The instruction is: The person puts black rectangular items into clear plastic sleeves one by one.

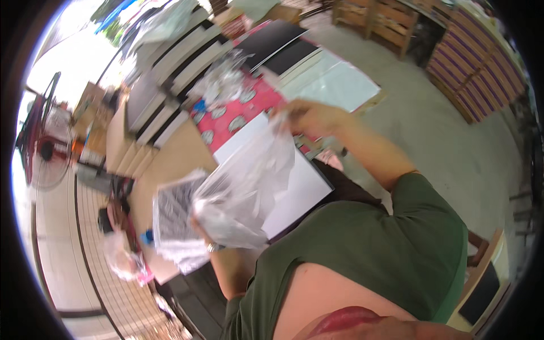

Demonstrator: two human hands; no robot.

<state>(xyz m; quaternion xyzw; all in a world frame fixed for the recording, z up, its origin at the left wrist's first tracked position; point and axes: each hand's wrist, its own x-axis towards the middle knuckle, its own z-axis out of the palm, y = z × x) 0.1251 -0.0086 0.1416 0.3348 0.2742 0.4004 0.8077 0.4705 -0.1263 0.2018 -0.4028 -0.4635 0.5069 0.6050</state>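
Note:
A clear, crinkled plastic bag [249, 175] stretches between my two hands, above a flat white panel [300, 190] with a thin dark edge. My right hand [311, 118], smeared by motion, is closed on the bag's far right corner. At the bag's near left end is my left hand [203, 229]; the plastic covers its fingers, so their grip cannot be made out. Left of that hand lies a stack of dark panels wrapped in plastic [178, 212]. The white panel rests by my body, partly hidden under the bag.
A pink patterned cloth [235, 116] covers part of the table [170, 164]. Stacked black-and-white panels [161, 116] stand at the far left. More dark panels [277, 45] and loose plastic [221, 79] lie beyond. A fan [48, 153] is at the left, striped wooden pieces [476, 62] at the far right.

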